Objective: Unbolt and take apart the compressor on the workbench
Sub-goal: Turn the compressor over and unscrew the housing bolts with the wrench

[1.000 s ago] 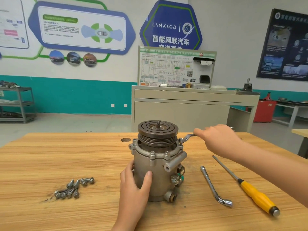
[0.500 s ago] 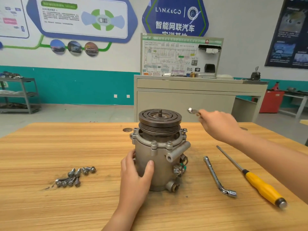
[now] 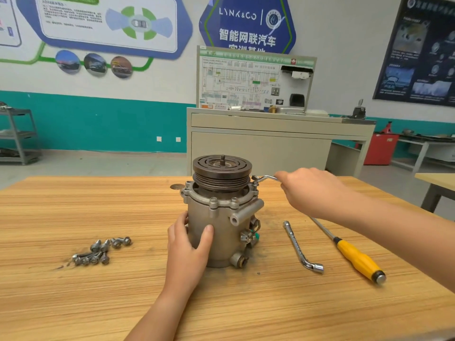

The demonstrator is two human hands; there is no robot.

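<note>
A grey metal compressor [image 3: 221, 232] stands upright on the wooden workbench [image 3: 73, 303], its dark grooved pulley [image 3: 222, 172] on top. My left hand [image 3: 189, 244] holds the compressor's body from the front, thumb and fingers wrapped round it. My right hand [image 3: 310, 190] grips the handle of a small silver wrench [image 3: 264, 178]. The wrench's head sits on a bolt [image 3: 255, 185] at the right rim of the compressor's flange. Most of the wrench handle is hidden inside my fist.
Several loose bolts [image 3: 101, 251] lie in a heap on the bench to the left. An L-shaped socket wrench [image 3: 301, 247] and a yellow-handled screwdriver [image 3: 354, 257] lie to the right. A beige cabinet [image 3: 270, 148] stands behind the bench.
Half a second ago my right hand held the wrench lifted clear above the flange; now it has come back down and the wrench head sits on the right-rim bolt. My left hand has stayed put.
</note>
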